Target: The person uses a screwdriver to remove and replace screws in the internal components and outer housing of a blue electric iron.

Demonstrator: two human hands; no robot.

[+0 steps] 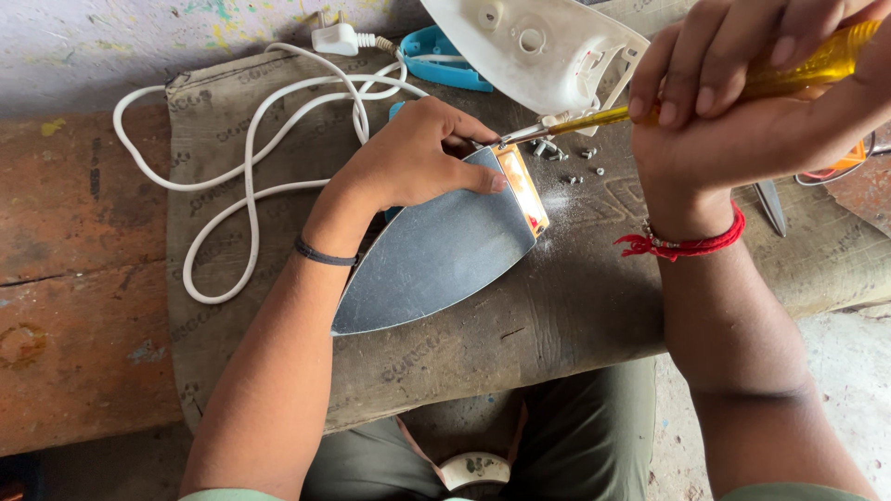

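Screwdriver [742, 88] with a clear yellow handle is sitting in your right hand [742, 102], your fingers clenching round the handle while its metal tip is reaching down-left to the rear edge of the iron soleplate [436, 250]. Your left hand [408, 162] is pressing flat on the soleplate's upper face, fingers spread and released rather than gripping, the thumb lying near the bright orange-lit strip at the plate's wide end. The soleplate is lying shiny side up on a worn rubber mat [557, 325], its pointed nose aiming toward you. Just beyond it, the white plastic iron housing [538, 46] is resting upside down, with a blue plastic part [445, 60] beside it. Small loose screws [566, 158] are lying on the mat near the tip. A white power cord [241, 176] is looping to the left, its plug [336, 39] at the top.
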